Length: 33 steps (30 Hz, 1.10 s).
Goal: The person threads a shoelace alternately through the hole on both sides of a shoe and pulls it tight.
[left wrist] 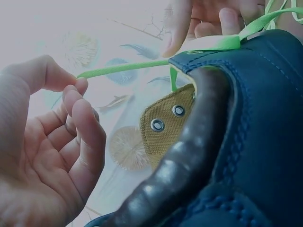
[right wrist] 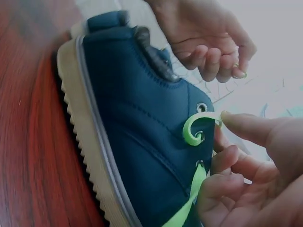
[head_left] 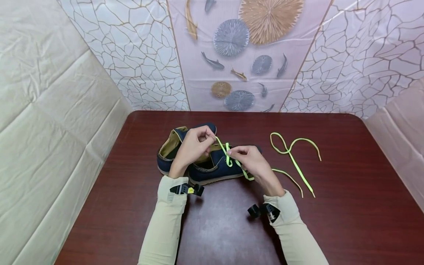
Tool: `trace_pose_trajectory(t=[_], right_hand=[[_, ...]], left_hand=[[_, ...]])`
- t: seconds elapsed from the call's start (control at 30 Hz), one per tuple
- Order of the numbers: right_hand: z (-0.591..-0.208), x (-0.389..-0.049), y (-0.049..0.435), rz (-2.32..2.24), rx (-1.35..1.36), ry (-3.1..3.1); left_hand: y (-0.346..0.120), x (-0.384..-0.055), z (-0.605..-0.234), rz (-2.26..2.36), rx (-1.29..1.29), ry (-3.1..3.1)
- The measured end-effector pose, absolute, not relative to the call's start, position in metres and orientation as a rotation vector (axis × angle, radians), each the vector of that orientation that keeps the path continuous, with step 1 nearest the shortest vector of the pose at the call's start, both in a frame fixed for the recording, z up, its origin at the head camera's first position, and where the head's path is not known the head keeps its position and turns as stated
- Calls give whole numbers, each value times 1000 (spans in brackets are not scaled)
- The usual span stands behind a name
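Observation:
A navy shoe (head_left: 216, 173) with a tan sole stands on the table, its toe toward the right. Neon-green lace (right wrist: 193, 130) runs through its metal eyelets. My left hand (head_left: 198, 143), above the shoe opening, pinches one lace length between thumb and forefinger, and the lace is stretched toward the eyelets in the left wrist view. Over the front of the shoe, my right hand (head_left: 250, 160) pinches a small lace loop beside the upper eyelets. In the left wrist view the tan flap (left wrist: 165, 118) with two bare eyelets shows past the dark collar (left wrist: 184, 146).
A second navy shoe (head_left: 165, 156) stands behind and left of the first, partly covered by my left arm. Right of my right hand, a loose green lace (head_left: 293, 154) lies looped on the dark red table (head_left: 357, 206). Another lace tail (head_left: 291, 178) trails beside my right wrist.

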State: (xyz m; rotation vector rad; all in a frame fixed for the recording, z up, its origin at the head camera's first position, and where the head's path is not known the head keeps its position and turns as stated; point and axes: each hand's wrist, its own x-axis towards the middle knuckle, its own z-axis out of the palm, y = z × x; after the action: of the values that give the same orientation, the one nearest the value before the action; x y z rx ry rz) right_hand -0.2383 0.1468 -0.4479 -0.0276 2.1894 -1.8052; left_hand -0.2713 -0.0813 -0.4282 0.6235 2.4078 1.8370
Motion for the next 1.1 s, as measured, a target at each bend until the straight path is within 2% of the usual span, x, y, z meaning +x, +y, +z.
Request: trace_pose_trajectory(t=[0.4, 0.77, 1.1], right_hand=[[-445, -243, 158, -1958, -17, 1936], [-449, -245, 164, -1736, -183, 2142], [-453, -246, 167, -1664, -366, 2208]], left_hand=[[-79, -272, -426, 2056, 580, 2443], [-78, -272, -424, 2228, 464, 2476], [-78, -270, -419, 2254, 494, 2462]])
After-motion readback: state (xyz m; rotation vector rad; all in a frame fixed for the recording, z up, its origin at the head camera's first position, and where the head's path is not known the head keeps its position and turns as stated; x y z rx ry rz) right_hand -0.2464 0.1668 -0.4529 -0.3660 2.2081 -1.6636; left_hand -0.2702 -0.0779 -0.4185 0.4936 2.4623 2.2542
